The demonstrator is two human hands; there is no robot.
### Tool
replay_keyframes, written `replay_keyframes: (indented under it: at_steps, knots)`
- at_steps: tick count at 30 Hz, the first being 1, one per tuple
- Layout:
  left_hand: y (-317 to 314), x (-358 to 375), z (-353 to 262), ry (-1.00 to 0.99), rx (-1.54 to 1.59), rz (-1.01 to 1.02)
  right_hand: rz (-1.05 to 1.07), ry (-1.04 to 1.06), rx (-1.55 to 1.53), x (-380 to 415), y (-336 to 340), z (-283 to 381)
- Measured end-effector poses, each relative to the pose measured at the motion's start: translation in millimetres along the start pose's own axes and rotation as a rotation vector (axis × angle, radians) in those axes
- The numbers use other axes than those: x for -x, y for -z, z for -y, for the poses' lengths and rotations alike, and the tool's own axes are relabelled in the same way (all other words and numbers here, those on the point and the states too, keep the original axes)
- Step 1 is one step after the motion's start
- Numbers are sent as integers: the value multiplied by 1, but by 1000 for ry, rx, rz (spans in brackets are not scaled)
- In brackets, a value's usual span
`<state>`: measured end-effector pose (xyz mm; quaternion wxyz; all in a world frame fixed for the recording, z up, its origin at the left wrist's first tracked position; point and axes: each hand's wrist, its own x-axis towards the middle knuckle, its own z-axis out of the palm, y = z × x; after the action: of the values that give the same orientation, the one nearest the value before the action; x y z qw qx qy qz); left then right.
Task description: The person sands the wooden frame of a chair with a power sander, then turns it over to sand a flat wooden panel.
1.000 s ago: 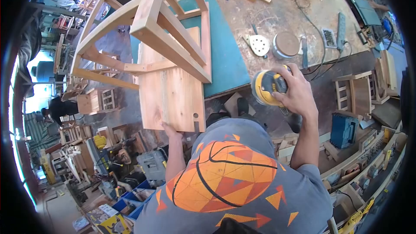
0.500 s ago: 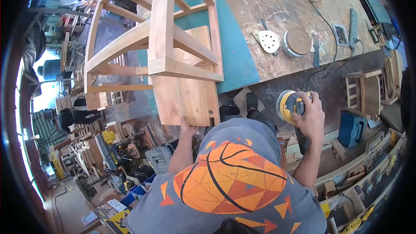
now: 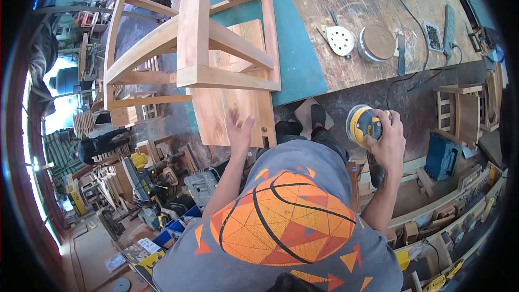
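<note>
My right hand (image 3: 387, 143) is wrapped round a yellow and black orbital sander (image 3: 363, 125), held out to the right away from the bench. Over the wide wooden panel (image 3: 216, 109) is my left hand (image 3: 239, 131), its fingers apart and holding nothing. That panel belongs to a pale wooden chair frame (image 3: 193, 38), which rests tilted at the bench edge with its legs and rails toward me. Beneath the frame lies a green mat (image 3: 296, 70).
On the workbench (image 3: 346, 0) are a perforated sanding disc (image 3: 340, 40), a round tin (image 3: 376, 42), a scraper (image 3: 401, 55) and a power strip (image 3: 448, 30) with a cable. A blue case (image 3: 443, 157) stands right. Tools and timber crowd the left floor. A person (image 3: 100, 146) is farther left.
My left hand has lifted from the panel's near edge and moved up over its face, fingers spreading. The sander stays in my right hand. The view has shifted slightly.
</note>
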<state>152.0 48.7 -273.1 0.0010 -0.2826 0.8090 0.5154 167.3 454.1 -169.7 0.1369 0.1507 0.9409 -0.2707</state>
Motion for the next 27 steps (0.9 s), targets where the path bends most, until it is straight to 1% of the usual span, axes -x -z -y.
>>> replay_keyframes:
  at_steps: [2, 3, 5, 6, 8, 11, 12, 13, 15, 19, 21, 27]
  knots:
    - [-18, -1, -37, -195, 86, 120, -3, 4, 0, -1, -3, -1]
    - [-24, -8, -55, -195, 83, 127, 1, 16, 5, -1, -4, -1]
    - [-43, -21, -83, -456, 103, 165, 6, -2, 17, 3, -6, -5]
    - [-52, -25, -90, -442, 106, 190, -1, 4, 12, 4, -8, -8]
    - [-60, -37, -98, -362, 286, 102, -3, -1, 3, 8, -6, -9]
    - [-57, -43, -97, -305, 261, 95, -9, -33, -7, 12, -8, -14]
    - [-59, -44, -99, -344, 279, 68, -7, -45, -11, 14, -10, -16]
    - [-60, -44, -101, -339, 276, 75, -7, -52, -6, 15, -13, -20]
    - [-61, -44, -106, -321, 260, 19, -2, -56, 0, 16, -14, -23]
    - [-61, -48, -106, -353, 267, 60, 11, -72, 13, 16, -19, -23]
    - [-62, -47, -109, -385, 255, 41, 2, -64, 19, 17, -21, -25]
    - [-62, -49, -108, -375, 326, 71, -1, -54, -14, 18, -21, -24]
